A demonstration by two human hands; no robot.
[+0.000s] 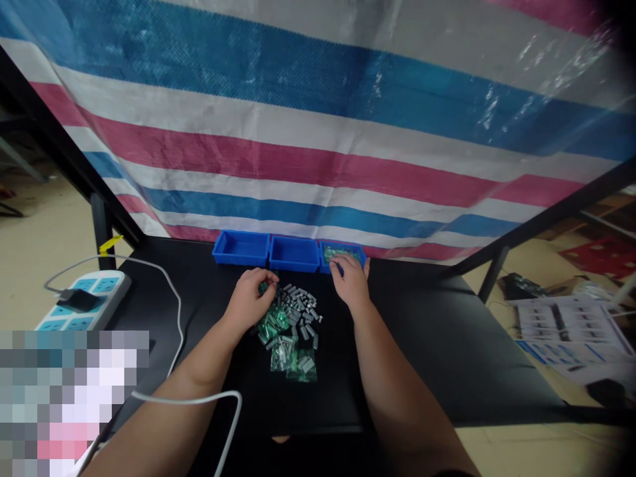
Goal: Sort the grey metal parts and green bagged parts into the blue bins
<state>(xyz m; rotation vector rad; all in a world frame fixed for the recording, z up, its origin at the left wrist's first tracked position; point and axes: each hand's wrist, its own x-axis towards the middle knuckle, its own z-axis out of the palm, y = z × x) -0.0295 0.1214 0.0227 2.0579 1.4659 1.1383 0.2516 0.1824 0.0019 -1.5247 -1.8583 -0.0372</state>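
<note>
My left hand (251, 299) is closed at the left edge of a pile on the black table, thumb and fingers curled round a small green plastic bag (263, 287). Small grey metal-looking pieces (301, 306) lie loose beside it. Nearer me are green-tinted clear bags (301, 366), with grey pieces visible inside some. My right hand (352, 281) reaches over the right blue bin (325, 267), which contains green bags (334, 252). Its fingers are apart at the bin, their tips partly hidden, and no held thing shows.
Left of that bin stand a middle blue bin (295, 255) and a left blue bin (242, 247). A power strip (106, 286) with a black plug sits at the table's left, its white cable (179, 311) running across. A striped plastic sheet (308, 159) hangs behind the bins.
</note>
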